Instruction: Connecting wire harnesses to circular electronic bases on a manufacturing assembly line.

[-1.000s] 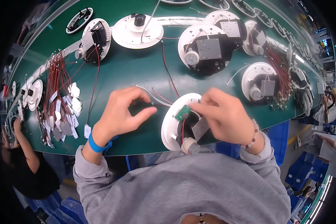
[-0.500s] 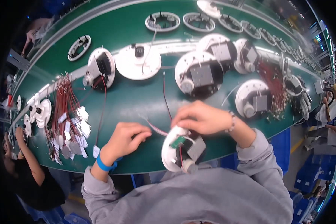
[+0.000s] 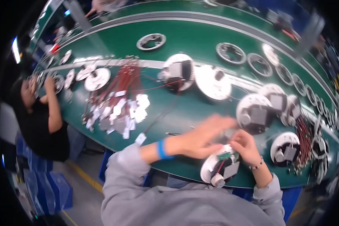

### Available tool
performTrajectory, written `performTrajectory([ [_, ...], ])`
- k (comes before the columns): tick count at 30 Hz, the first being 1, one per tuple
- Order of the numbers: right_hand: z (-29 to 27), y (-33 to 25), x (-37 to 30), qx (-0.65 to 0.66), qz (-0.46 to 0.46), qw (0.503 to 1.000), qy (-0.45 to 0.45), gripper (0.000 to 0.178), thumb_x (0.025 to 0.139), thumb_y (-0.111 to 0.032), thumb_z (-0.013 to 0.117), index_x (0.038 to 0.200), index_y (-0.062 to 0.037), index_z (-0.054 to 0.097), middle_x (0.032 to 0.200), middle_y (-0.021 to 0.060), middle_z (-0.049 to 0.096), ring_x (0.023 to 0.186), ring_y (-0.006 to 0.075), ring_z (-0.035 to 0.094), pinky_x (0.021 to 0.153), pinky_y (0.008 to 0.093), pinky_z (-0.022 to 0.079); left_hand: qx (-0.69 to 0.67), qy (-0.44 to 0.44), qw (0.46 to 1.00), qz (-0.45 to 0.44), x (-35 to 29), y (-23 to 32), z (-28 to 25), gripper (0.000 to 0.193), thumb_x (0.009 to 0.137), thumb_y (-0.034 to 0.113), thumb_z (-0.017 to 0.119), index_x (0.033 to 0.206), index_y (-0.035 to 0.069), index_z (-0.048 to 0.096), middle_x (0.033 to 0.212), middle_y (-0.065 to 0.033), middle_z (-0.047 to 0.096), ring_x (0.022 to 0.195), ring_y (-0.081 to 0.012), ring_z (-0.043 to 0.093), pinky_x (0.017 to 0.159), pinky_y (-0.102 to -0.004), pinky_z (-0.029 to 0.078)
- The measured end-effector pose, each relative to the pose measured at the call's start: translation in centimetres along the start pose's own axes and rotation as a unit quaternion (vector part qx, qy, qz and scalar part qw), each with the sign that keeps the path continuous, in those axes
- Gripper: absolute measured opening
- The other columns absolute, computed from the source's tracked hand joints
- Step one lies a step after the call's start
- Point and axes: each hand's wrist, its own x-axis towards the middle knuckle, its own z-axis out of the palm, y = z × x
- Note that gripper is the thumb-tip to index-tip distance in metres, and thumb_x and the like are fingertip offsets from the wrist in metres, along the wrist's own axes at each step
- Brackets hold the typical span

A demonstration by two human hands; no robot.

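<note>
A round white unit [image 3: 206, 170] with a green circuit board [image 3: 225, 156], a grey box [image 3: 231, 170] and a white cylinder [image 3: 217, 180] is tilted at the table's near edge. My left hand [image 3: 201, 138] is motion-blurred, stretched over the unit's upper side with thumb and fingers apart. Close by, my right hand [image 3: 246, 146] has its fingers pinched together at the unit's top edge; what lies between them is too blurred to make out. Behind the hands stand similar white units [image 3: 246, 119] with grey boxes.
Bundled red wires [image 3: 125, 77] with white tags [image 3: 118, 109] lie left; one tagged wire [image 3: 141, 139] reaches the near edge. White rings [image 3: 231, 53] line the green surface beyond the rail. More red wires [image 3: 303, 137] lie right. Another person [image 3: 45, 124] works at far left.
The view has swung left, so the table appears shifted right. My left hand has come over to the unit beside my right hand, whose fingers have drawn into a pinch.
</note>
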Motion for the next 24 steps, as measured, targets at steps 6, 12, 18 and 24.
performTrajectory([
  [6, 1.4, 1.7, -1.6, 0.061, -0.094, 0.988, 0.111, 0.03, 0.077, -0.004, 0.046, 0.106, 0.0021, 0.04, 0.093, 0.0098, 0.054, 0.083, 0.0124, 0.052, 0.073, 0.0224, 0.041, -0.094, -0.019, 0.995, 0.029, 0.4, -0.8, 3.4, 0.041, 0.077, 0.019, 0.045, 0.114, 0.002, 0.042, 0.115, -0.0178, 0.044, 0.101, -0.0335, 0.046, 0.085, -0.0369, 0.038],
  [12, 2.5, 2.8, -3.0, 0.015, -0.091, 0.986, 0.142, 0.034, 0.081, -0.011, 0.044, 0.111, 0.0013, 0.035, 0.081, 0.0068, 0.048, 0.07, 0.0088, 0.043, 0.065, 0.0194, 0.035, -0.007, -0.086, 0.982, -0.169, -1.5, 1.6, 2.8, 0.034, 0.079, 0.03, 0.05, 0.06, 0.003, 0.051, 0.047, -0.0113, 0.049, 0.043, -0.03, 0.048, 0.043, -0.0373, 0.037],
  [18, 5.6, 2.7, -3.4, 0.053, -0.112, 0.987, 0.103, 0.039, 0.083, -0.018, 0.042, 0.115, 0.0027, 0.033, 0.093, 0.0115, 0.046, 0.079, 0.0132, 0.046, 0.07, 0.0215, 0.038, 0.047, -0.065, 0.99, -0.116, -5.0, 6.0, -1.3, 0.037, 0.077, 0.033, 0.055, 0.056, 0.003, 0.05, 0.044, -0.0121, 0.047, 0.039, -0.0288, 0.046, 0.038, -0.036, 0.035],
  [24, 6.1, -1.0, -5.9, -0.152, -0.193, 0.965, 0.095, 0.029, 0.075, -0.005, 0.048, 0.102, 0.0046, 0.044, 0.096, 0.0158, 0.047, 0.079, 0.0192, 0.05, 0.07, 0.0268, 0.044, 0.309, 0.186, 0.858, -0.367, -13.0, 13.6, -16.0, 0.016, 0.069, 0.018, 0.065, 0.067, 0.002, 0.062, 0.051, -0.0073, 0.055, 0.044, -0.0119, 0.053, 0.04, -0.023, 0.037],
])
